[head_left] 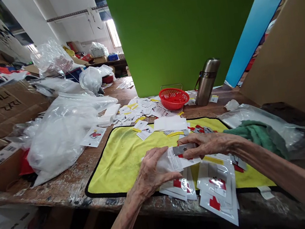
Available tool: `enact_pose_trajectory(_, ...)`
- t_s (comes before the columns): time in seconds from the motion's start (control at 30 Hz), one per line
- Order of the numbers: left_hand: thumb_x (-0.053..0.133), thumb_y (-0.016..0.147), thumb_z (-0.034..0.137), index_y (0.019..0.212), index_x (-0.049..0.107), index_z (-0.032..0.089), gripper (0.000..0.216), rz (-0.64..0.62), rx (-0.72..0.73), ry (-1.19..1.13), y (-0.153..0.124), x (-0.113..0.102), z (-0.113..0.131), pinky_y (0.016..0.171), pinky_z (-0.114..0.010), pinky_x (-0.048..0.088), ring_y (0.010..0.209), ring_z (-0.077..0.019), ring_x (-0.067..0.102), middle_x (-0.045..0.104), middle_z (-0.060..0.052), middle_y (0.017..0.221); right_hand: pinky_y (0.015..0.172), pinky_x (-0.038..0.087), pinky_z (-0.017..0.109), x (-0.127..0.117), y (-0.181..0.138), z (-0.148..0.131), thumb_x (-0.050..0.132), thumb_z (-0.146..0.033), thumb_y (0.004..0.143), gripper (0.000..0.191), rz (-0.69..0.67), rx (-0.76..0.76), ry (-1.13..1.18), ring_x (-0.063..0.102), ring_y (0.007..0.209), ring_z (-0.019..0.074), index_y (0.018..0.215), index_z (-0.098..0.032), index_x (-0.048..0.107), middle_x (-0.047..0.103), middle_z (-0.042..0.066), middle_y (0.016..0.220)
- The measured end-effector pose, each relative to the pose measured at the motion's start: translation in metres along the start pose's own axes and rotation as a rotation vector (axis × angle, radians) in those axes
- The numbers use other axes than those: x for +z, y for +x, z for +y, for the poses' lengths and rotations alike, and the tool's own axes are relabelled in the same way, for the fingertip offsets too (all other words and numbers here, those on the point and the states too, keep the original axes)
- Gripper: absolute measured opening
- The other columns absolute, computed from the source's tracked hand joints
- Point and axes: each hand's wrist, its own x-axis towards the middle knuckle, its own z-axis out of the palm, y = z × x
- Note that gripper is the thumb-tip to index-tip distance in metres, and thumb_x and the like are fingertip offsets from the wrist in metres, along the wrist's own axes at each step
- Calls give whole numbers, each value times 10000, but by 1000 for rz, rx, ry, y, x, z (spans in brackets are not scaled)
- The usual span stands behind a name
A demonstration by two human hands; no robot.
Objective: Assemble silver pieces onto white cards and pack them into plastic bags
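Near the front of a yellow cloth (pixel 114 162), my left hand (pixel 149 172) pinches a small clear plastic packet (pixel 173 160) with a printed paper in it. My right hand (pixel 210 143) is closed on a flat grey metal piece (pixel 184 148) with a hole, held at the packet's upper right. Some red shows below the metal piece; whether it belongs to that piece, I cannot tell. Filled packets with red pieces (pixel 216 183) lie below my hands and overhang the table edge. Loose red and grey pieces (pixel 200 129) lie behind my right hand.
White papers (pixel 170 123) and scattered printed slips (pixel 140 108) lie farther back. A red basket (pixel 174 99) and a steel flask (pixel 207 82) stand before a green panel (pixel 185 29). Plastic bags (pixel 59 140) crowd the left; a green cloth (pixel 256 137) lies at right.
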Motion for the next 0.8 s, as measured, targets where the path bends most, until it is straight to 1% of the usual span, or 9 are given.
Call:
enact_pose_trajectory(0.1,798,604,462,1164,593,159,669,-3,6,-38,0,1,0,853,-386,541,988,-244,636,680,-114,1054,590,415,235,4,7,5,609,-419,769,349,-26,-7,19,505,738,130,1024,-184,573,542,30,963)
enact_pose_trajectory(0.23,795,625,432,1171,590,168,640,-23,10,-50,-1,3,3,872,-382,539,1006,-242,635,677,-114,1072,553,355,226,9,12,-1,573,-324,779,196,-86,-22,-87,459,667,113,908,-177,558,509,-12,790)
enact_pose_trajectory(0.3,786,644,416,1173,588,161,620,-33,19,-54,-1,4,4,878,-378,538,1009,-239,634,675,-121,1079,547,338,230,10,12,-7,576,-289,766,143,-76,-23,-136,451,648,113,846,-176,541,501,-22,730)
enact_pose_trajectory(0.4,792,635,419,1178,584,150,640,-24,-2,-56,1,5,2,882,-389,537,1013,-247,633,672,-132,1084,507,321,228,12,14,-11,616,-344,748,217,-6,13,1,436,592,102,827,-187,488,490,-35,696)
enact_pose_trajectory(0.47,801,621,421,1187,580,161,661,-28,-29,-63,2,6,0,891,-400,532,1029,-255,626,667,-129,1096,492,329,229,14,17,-8,646,-430,735,316,36,36,124,435,576,101,867,-197,478,500,-37,707)
enact_pose_trajectory(0.53,807,616,409,1190,578,162,664,-36,-40,-78,5,7,-1,900,-405,526,1046,-258,618,664,-128,1108,499,345,235,15,20,-5,670,-485,716,386,64,37,159,442,581,105,902,-204,482,518,-34,722)
enact_pose_trajectory(0.63,802,626,401,1179,583,167,639,-33,-64,-96,7,6,-2,888,-404,528,1027,-251,624,668,-118,1095,514,346,237,14,24,-3,677,-501,717,395,106,25,130,452,594,109,899,-211,482,537,-33,716)
enact_pose_trajectory(0.73,801,626,407,1168,586,171,629,-10,-106,-115,8,5,-3,857,-392,539,986,-239,638,673,-104,1071,548,361,239,12,25,-6,644,-505,753,364,144,1,185,479,622,112,877,-203,484,560,-22,719)
enact_pose_trajectory(0.8,804,620,407,1159,587,157,633,13,-123,-120,9,5,-5,848,-388,541,972,-234,641,673,-104,1062,567,367,245,13,26,-9,620,-508,765,346,188,1,212,490,624,114,815,-193,485,558,-18,696)
